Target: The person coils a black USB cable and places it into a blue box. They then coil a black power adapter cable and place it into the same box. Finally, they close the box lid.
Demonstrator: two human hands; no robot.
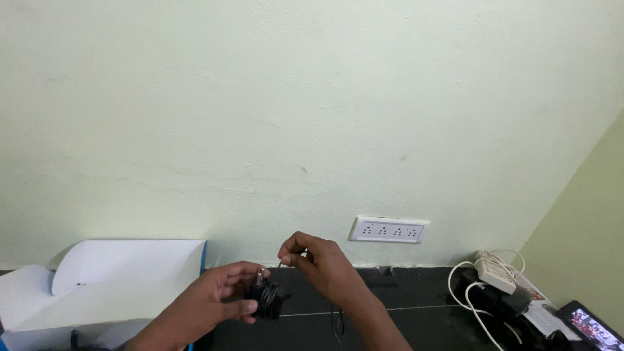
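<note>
Black adapter [265,300] with cord — both hands engaged
Left hand [224,292] grips adapter; right hand [318,260] pinches its thin cord [281,262]; open white box [97,289] left of hands.

Left hand [224,296] grips small black plastic power adapter [265,300], thin black cord wound around it. Right hand [320,262] pinches loose end of cord just above adapter; rest of cord hangs below wrist. Open white cardboard box [123,279] sits left on dark tabletop [403,322]. White four-socket wall outlet plate [388,230] on pale green wall [312,117]. White power strip [497,274] with white cables lies at right, near phone with lit screen [595,327].
</note>
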